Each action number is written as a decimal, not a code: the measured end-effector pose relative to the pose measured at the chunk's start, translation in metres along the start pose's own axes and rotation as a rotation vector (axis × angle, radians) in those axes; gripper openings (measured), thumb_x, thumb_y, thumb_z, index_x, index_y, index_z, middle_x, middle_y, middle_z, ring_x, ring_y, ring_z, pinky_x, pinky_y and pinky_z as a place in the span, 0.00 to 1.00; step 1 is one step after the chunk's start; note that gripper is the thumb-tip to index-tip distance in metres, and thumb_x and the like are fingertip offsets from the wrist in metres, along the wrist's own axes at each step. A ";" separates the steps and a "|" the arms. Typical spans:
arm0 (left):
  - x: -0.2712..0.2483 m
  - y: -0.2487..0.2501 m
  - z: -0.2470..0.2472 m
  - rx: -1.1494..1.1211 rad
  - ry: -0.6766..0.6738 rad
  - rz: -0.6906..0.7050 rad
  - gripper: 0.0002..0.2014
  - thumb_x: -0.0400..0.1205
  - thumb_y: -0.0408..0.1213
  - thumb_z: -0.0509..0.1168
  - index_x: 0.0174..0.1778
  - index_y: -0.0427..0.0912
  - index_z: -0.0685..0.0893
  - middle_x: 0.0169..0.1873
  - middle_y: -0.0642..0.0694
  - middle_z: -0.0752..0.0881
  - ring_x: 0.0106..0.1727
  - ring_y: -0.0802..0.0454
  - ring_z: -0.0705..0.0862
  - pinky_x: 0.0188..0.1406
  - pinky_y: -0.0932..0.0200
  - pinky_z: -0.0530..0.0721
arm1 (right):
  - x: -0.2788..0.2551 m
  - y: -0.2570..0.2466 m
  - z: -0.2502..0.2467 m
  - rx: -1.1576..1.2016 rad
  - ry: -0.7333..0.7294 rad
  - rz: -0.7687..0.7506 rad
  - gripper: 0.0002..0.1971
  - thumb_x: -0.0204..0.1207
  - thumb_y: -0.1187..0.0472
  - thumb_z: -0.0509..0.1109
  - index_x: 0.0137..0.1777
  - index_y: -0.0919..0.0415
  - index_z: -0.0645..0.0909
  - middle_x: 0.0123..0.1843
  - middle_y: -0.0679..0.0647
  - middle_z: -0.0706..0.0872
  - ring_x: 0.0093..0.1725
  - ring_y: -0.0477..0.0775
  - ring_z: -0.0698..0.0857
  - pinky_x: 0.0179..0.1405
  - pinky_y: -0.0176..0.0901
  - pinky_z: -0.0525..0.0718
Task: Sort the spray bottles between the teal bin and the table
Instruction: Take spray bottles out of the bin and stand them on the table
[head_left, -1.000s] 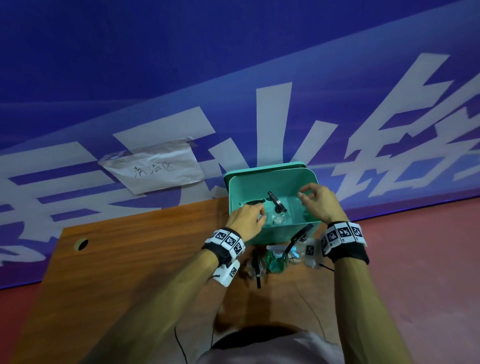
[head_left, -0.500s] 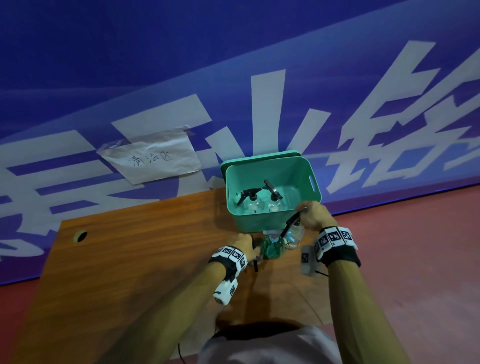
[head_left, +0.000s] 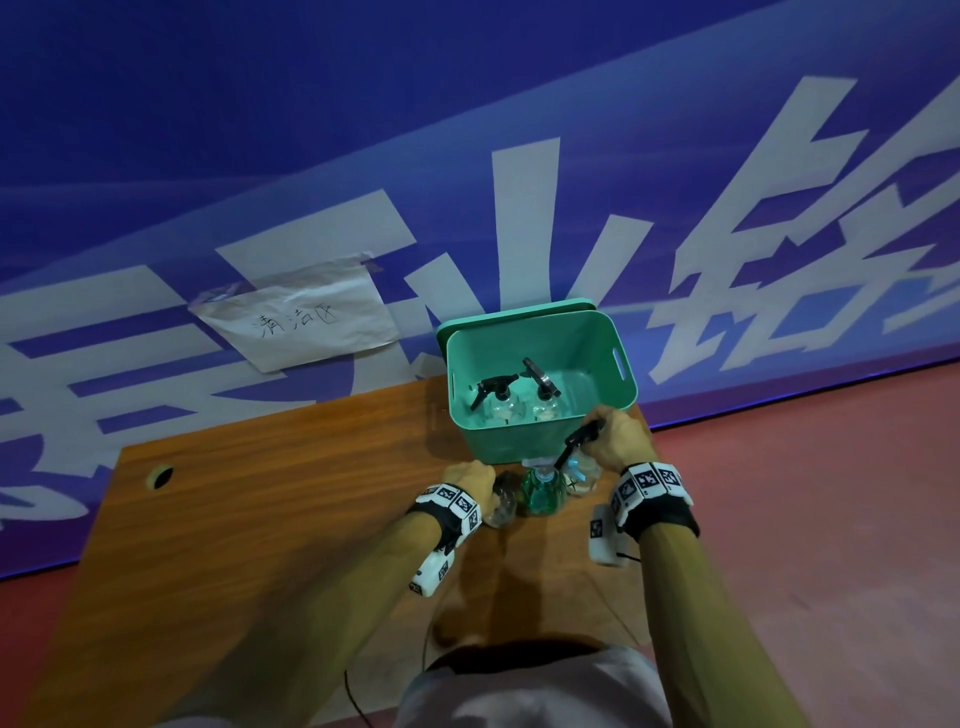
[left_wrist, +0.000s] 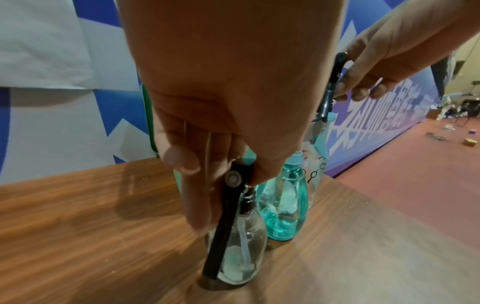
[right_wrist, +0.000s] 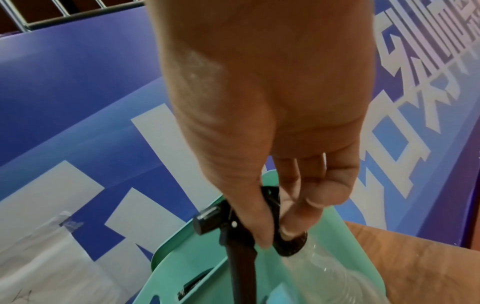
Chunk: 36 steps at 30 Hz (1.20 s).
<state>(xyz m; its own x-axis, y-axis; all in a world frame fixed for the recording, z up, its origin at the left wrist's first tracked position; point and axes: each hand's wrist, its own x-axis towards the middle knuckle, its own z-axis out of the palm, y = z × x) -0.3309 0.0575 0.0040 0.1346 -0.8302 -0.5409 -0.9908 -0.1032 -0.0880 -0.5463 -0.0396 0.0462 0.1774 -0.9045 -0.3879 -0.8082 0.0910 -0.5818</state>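
A teal bin stands at the table's back right corner with two clear, black-headed spray bottles upright inside. In front of it three bottles stand in a row. My left hand grips the black spray head of the left clear bottle, which stands on the wood. A teal bottle is in the middle, untouched. My right hand pinches the black trigger head of the right clear bottle; whether its base touches the table is hidden.
The wooden table ends just right of the bottles, with red floor beyond. A blue banner wall rises behind the bin with a taped paper sign. A cable hole is at the table's far left.
Both hands left the two bottles in the bin and came back toward me, down to the row in front. Each now holds a spray head there.
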 end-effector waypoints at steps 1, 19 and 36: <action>0.001 -0.002 0.001 0.007 0.006 0.003 0.16 0.83 0.49 0.64 0.57 0.40 0.86 0.54 0.40 0.88 0.56 0.39 0.87 0.49 0.52 0.83 | -0.002 0.000 0.001 0.020 0.030 0.011 0.08 0.74 0.64 0.74 0.47 0.51 0.81 0.46 0.55 0.89 0.45 0.58 0.87 0.44 0.43 0.84; 0.004 0.008 0.006 -0.097 0.012 0.084 0.25 0.78 0.36 0.73 0.72 0.43 0.77 0.59 0.37 0.87 0.59 0.35 0.87 0.55 0.46 0.86 | -0.010 0.000 0.014 -0.072 0.000 0.023 0.06 0.71 0.61 0.74 0.47 0.51 0.85 0.51 0.57 0.90 0.53 0.62 0.88 0.54 0.55 0.88; -0.023 -0.018 -0.010 -0.252 0.158 0.088 0.12 0.85 0.42 0.62 0.64 0.47 0.81 0.50 0.41 0.88 0.48 0.39 0.88 0.44 0.51 0.84 | -0.020 -0.015 -0.038 0.075 0.199 0.139 0.15 0.69 0.56 0.80 0.52 0.65 0.89 0.47 0.65 0.89 0.46 0.66 0.89 0.46 0.55 0.89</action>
<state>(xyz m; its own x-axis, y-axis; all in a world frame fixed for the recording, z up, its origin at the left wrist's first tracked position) -0.3160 0.0725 0.0264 0.0631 -0.9149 -0.3987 -0.9742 -0.1432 0.1742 -0.5593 -0.0389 0.0898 -0.0525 -0.9447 -0.3236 -0.7717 0.2440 -0.5873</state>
